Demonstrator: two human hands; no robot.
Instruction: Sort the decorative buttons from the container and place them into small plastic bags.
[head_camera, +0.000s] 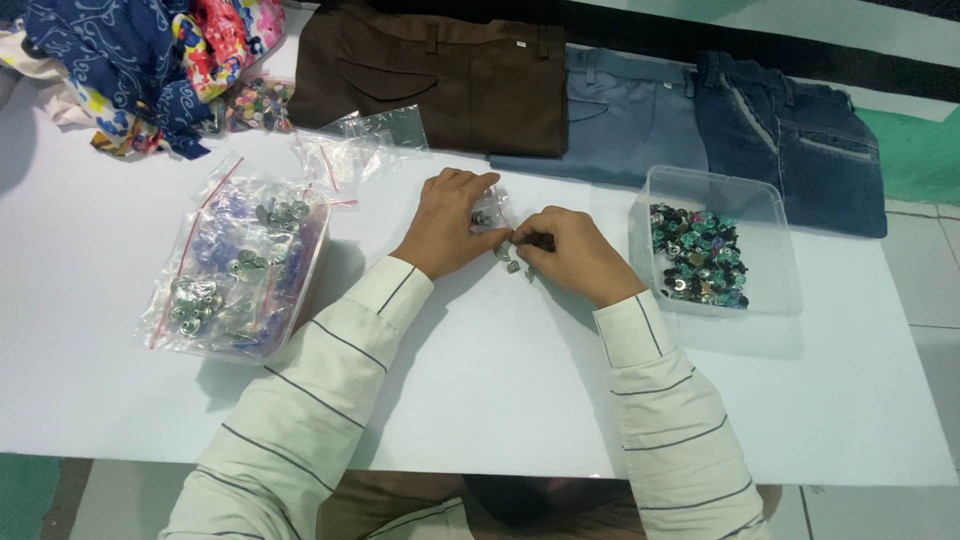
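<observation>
Striped sleeves nearest the lens; left hand (447, 222) pinches a small clear bag (488, 213) on the white surface (480, 400), right hand (573, 252) has its grip narrow on a small dark button (541, 240) just beside it. Loose metal buttons (513, 264) lie between the hands. Best practice as I judge it: hold the bag mouth open, feed one piece at a time, keep wrists low; clear tub (770, 200) of buttons sits near the right.

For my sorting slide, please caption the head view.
Both hands, left hand and right hand, pinch small metal buttons on a white table between button-filled containers.
</observation>
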